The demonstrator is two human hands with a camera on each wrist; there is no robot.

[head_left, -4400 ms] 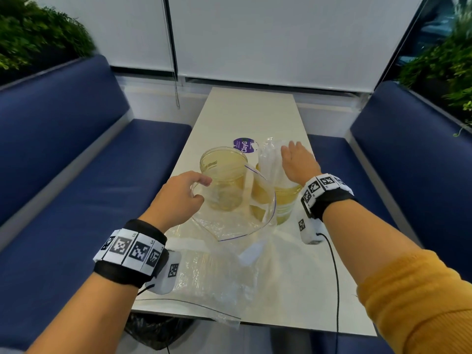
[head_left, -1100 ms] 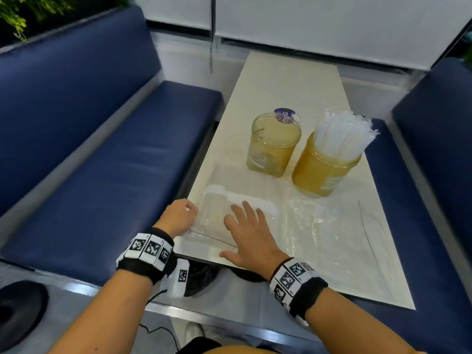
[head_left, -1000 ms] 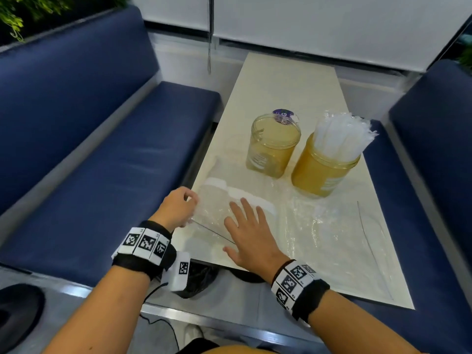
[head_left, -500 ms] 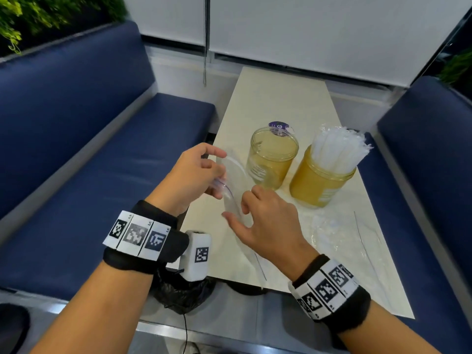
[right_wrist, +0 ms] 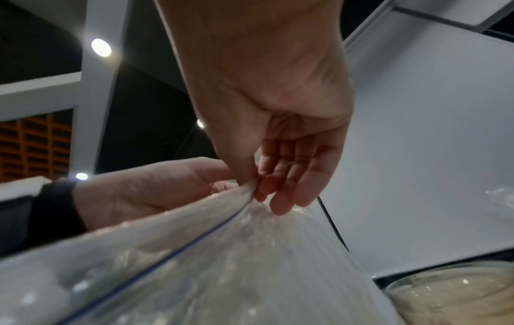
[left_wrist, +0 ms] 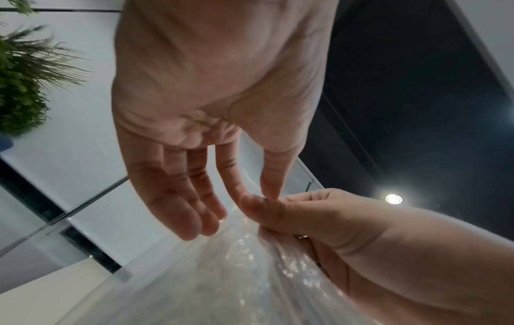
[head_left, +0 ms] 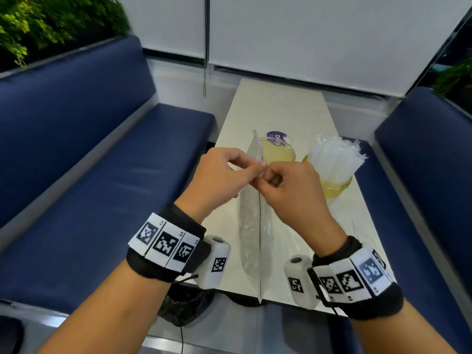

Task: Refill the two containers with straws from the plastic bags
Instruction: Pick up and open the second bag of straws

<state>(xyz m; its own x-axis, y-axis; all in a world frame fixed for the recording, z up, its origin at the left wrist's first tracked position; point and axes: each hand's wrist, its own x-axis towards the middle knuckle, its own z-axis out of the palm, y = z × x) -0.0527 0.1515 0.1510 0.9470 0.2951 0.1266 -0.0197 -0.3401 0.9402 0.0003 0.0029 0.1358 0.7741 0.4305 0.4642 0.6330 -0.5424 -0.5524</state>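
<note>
A clear zip bag of straws (head_left: 252, 226) hangs edge-on above the near half of the table (head_left: 281, 111). My left hand (head_left: 224, 172) and right hand (head_left: 283, 182) pinch its upper lips side by side, thumb against forefinger, the other fingers loosely curled. The wrist views show the same bag (left_wrist: 236, 274) (right_wrist: 222, 263), its blue zip line running up to the pinch. Behind the hands stand two amber jars: the left jar (head_left: 278, 150) holds no straws, the right jar (head_left: 334, 185) is packed with wrapped straws (head_left: 334, 159).
A flat clear bag (head_left: 329, 233) lies on the table near the front right. A purple-labelled lid (head_left: 278, 136) sits behind the left jar. Blue benches (head_left: 115, 175) flank the table. A black bag (head_left: 184, 302) hangs below its front edge.
The bag lay flat at the table's near edge under both hands. It has been lifted upright, and both hands have come together pinching its top.
</note>
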